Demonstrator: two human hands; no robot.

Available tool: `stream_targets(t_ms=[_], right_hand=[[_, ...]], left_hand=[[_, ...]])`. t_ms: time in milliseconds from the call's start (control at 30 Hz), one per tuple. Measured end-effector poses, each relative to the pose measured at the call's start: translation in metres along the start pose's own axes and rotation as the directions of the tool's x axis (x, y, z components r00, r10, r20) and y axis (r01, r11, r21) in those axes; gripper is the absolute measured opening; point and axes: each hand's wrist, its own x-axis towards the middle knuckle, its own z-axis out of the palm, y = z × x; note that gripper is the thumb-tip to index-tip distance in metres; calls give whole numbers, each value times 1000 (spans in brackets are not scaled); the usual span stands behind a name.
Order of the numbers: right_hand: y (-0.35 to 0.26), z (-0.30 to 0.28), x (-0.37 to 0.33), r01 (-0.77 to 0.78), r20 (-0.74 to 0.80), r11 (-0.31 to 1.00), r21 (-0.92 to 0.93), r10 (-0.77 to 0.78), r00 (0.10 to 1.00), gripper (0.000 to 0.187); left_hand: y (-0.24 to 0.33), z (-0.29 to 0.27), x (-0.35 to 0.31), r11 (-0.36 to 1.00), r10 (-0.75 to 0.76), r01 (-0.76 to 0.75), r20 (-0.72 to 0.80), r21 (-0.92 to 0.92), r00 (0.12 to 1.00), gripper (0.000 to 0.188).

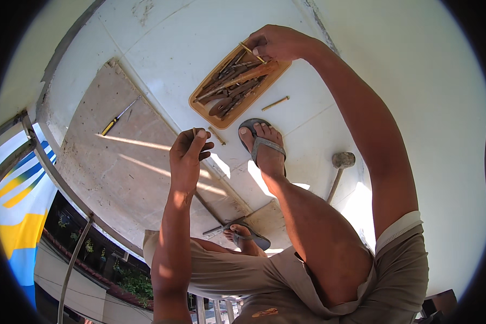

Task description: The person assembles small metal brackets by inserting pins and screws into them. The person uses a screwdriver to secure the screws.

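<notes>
Tan tray (204, 115) of rusty metal pieces (236, 86), right hand (278, 43) at one corner.

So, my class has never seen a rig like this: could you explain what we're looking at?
There is no robot here, just a person's bare hands. The single picture comes from a wide fisheye camera on the person's head, looking down, so straight edges bend near the rim.

The right hand pinches a thin brass-coloured rod at the tray's far end. The left hand has its fingers curled; whether it holds anything is unclear.

On the floor are a tan tray of rusty metal pieces, two loose rods, a screwdriver and a mallet.
</notes>
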Motion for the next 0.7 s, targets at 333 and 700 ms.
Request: stream_targets(t_ms=[333, 700], right_hand=[[35, 15, -52, -107, -8, 732, 673, 152, 988, 25], [59, 77, -105, -261, 145, 961, 92, 246, 958, 19]], left_hand=[[-2, 5, 2, 1000, -7, 7, 27, 6, 1000, 41], [-1, 9, 1, 1000, -10, 9, 33, 25, 999, 43]])
